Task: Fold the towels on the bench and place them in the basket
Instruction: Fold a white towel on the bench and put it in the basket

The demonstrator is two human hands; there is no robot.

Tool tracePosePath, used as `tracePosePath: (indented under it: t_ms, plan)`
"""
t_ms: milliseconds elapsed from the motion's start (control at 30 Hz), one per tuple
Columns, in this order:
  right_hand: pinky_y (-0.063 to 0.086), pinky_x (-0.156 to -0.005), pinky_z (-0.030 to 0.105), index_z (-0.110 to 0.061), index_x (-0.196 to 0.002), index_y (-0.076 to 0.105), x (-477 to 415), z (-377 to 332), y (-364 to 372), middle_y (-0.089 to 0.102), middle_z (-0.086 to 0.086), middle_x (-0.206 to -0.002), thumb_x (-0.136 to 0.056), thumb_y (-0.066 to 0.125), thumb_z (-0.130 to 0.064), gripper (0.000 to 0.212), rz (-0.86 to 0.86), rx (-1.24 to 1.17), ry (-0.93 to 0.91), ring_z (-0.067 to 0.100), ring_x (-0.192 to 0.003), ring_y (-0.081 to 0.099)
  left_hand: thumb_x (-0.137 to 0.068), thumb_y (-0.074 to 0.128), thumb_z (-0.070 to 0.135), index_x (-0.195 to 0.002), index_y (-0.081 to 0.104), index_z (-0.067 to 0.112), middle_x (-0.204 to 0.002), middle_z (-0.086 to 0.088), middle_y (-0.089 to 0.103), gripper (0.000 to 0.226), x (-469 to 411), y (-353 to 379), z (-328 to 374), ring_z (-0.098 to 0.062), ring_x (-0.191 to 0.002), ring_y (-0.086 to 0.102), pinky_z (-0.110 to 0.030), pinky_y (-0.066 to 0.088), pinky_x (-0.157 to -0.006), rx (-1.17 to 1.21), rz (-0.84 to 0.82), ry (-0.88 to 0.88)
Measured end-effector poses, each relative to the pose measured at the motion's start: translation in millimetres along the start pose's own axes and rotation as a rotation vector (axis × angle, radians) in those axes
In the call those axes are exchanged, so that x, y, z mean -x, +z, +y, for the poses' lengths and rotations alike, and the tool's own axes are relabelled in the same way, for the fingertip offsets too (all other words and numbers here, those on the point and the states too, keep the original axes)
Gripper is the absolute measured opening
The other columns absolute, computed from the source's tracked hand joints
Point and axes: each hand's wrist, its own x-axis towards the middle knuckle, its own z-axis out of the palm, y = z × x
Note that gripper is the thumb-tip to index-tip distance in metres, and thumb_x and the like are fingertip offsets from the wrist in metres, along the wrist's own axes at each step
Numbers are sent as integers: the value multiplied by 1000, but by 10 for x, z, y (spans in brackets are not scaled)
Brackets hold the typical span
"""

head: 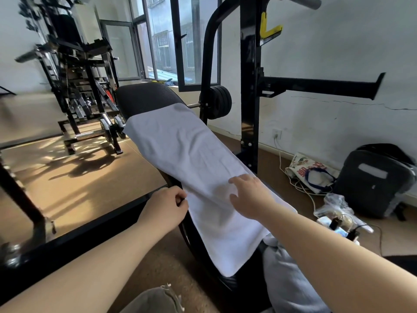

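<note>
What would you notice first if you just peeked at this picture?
The long white towel spread along the black bench in the middle grabs the eye first. At its near end the left hand pinches the towel's left edge, while the right hand reaches over it with fingers spread. A black backpack sits on the floor by the wall on the right.

towel (180, 150): white, spread lengthwise on black bench (146, 98) | L hand (164, 206): fingers curled, pinches towel's L edge | R hand (250, 195): fingers spread, palm down over towel, contact unclear | backpack (374, 179): on floor, R side, by wall
</note>
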Motion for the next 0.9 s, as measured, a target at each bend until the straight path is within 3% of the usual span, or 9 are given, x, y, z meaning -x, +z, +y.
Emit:
tracePosePath:
  t_ms: [133,300,400,533,700,900]
  plan:
    - [35,-115,48,-37,-154,35,-36,-253,154,25,-4,-162,-98,48,-20,60,-124,-26,-193,27,-146,25,-91,67,45,-97,59,31,-88,12,65,18,-5,66,20,-9,-79,64,-33,56,-74,43,41,-85]
    - [34,-114,43,-36,-157,27,-106,-280,195,26,-4,-154,-92,44,-11,71,-158,-6,-214,31,-130,33,-90,68,29,-87,56,26,-79,6,66,13,-27,121,71,-15,-76,63,-35,54,-72,142,59,-74]
    - [33,-113,41,-37,-157,25,-122,-265,153,26,-2,-154,-93,45,-12,71,-174,10,-223,33,-130,34,-87,68,24,-88,56,29,-78,4,65,13,2,105,85,-14,-74,62,-31,51,-68,171,2,-49]
    - [27,-114,39,-31,-158,22,-98,-324,40,24,7,-158,-94,44,-5,72,-223,51,-232,38,-137,30,-88,68,33,-95,55,32,-76,6,61,15,122,76,-22,-11,-66,59,-27,40,-54,79,-100,-31]
    - [28,-114,42,-30,-160,13,-37,-371,-12,16,9,-161,-91,41,1,81,-249,99,-227,45,-140,24,-92,59,37,-101,46,33,-84,3,61,16,270,93,-178,-13,-66,59,-28,39,-52,-35,-268,-86]
    - [29,-115,41,-35,-160,15,-29,-318,-14,17,1,-162,-92,44,1,82,-245,54,-210,36,-146,19,-95,57,28,-104,46,30,-84,7,58,14,258,20,-100,-12,-71,60,-30,47,-58,-29,-70,13]
